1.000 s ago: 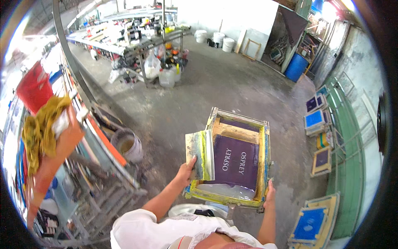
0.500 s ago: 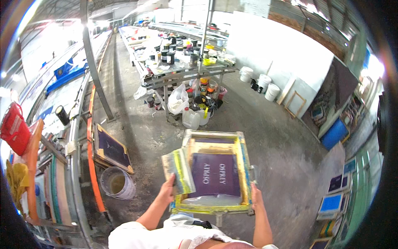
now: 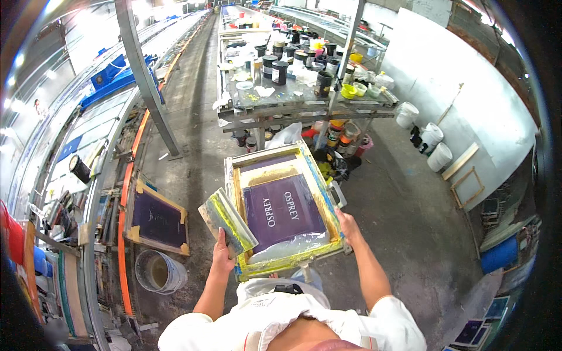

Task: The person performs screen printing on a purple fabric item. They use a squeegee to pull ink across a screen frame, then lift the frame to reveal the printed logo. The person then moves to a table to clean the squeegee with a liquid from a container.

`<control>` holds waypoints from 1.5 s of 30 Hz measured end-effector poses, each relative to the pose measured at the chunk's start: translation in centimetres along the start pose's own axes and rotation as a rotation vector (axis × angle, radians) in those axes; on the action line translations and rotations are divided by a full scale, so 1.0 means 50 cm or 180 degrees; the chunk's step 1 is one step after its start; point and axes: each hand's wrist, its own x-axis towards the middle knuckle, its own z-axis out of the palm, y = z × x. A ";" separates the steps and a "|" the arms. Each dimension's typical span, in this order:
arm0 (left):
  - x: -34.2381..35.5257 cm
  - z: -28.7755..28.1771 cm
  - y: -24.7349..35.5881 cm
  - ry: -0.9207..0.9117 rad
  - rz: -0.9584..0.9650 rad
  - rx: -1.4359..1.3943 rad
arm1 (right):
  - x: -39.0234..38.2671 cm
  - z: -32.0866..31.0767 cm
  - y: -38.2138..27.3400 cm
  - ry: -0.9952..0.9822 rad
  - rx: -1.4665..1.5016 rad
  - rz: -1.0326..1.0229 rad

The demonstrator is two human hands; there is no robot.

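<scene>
A screen-printing frame (image 3: 284,213) is held in front of my body, slightly tilted. It has a dark purple mesh with white lettering and yellow-green stains along its wooden rim. Whitish paste (image 3: 293,247) lies along the mesh's near end. My right hand (image 3: 349,229) is closed around the frame's right side. My left hand (image 3: 222,254) is closed on a flat squeegee (image 3: 227,221) with a yellow-green streak, its thumb on top. The squeegee overlaps the frame's left side; whether the hidden left fingers also hold the frame, I cannot tell.
A long table (image 3: 281,105) crowded with dark ink pots stands ahead, a steel post (image 3: 348,50) at its corner. On my left, a bucket (image 3: 161,272) and another purple screen (image 3: 157,216) stand beside an orange-edged rail (image 3: 124,234). White buckets (image 3: 432,136) line the right wall.
The view has shifted left and closer to the ink table. The frame has turned counterclockwise and stands higher in view. The squeegee in my left hand is angled farther out to the left.
</scene>
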 end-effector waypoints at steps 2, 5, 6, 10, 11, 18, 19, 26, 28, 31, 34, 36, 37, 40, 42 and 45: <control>0.126 0.081 -0.004 -0.0027 0.0132 0.0036 | 0.203 -0.022 -0.066 -0.0239 -0.0216 0.0028; 0.338 0.181 -0.043 0.0321 0.0504 -0.0098 | 0.501 -0.050 -0.149 -0.0467 -0.0412 -0.0128; 0.417 0.214 -0.063 0.0392 0.0623 -0.0111 | 0.596 -0.061 -0.156 -0.0484 -0.0364 -0.0100; 0.684 0.361 -0.107 0.0486 0.0649 -0.0149 | 0.935 -0.094 -0.259 -0.0780 -0.0346 -0.0006; 0.750 0.393 -0.122 0.0291 0.0455 -0.0254 | 1.027 -0.131 -0.216 -0.0606 -0.0620 0.0005; 1.025 0.508 -0.301 0.0811 0.0839 -0.0540 | 1.456 -0.171 -0.227 -0.0817 -0.0676 0.0129; 1.064 0.505 -0.327 0.0864 0.0790 -0.0491 | 1.502 -0.178 -0.205 -0.0687 -0.0964 0.0170; 1.133 0.452 -0.396 0.1548 0.0569 0.0049 | 1.573 -0.217 -0.172 -0.0882 -0.0918 -0.0582; 1.133 0.452 -0.386 0.1768 0.0602 0.0303 | 1.544 -0.249 -0.133 -0.0294 -0.0922 -0.0541; 1.138 0.423 -0.357 0.1926 0.0293 0.1027 | 1.475 -0.328 -0.085 -0.0139 -0.1496 -0.0475; 1.177 0.413 -0.374 0.2196 0.0269 0.1549 | 1.416 -0.461 -0.025 -0.0064 -0.1598 -0.0378; 1.179 0.403 -0.395 0.1967 0.0445 0.1224 | 1.366 -0.539 -0.022 -0.0094 -0.1554 0.0068; 1.181 0.396 -0.413 0.1854 0.0393 0.1065 | 1.345 -0.586 -0.030 0.0005 -0.1439 0.0267; 1.182 0.409 -0.435 0.1677 0.0371 0.0799 | 1.315 -0.685 -0.073 0.0219 -0.1089 0.0725; 1.198 0.434 -0.446 0.1887 0.0459 0.1172 | 1.333 -0.722 -0.121 0.0251 -0.0974 0.0829; 1.226 0.501 -0.419 0.1854 0.0432 0.1672 | 1.436 -0.755 -0.205 0.0010 -0.1045 0.0616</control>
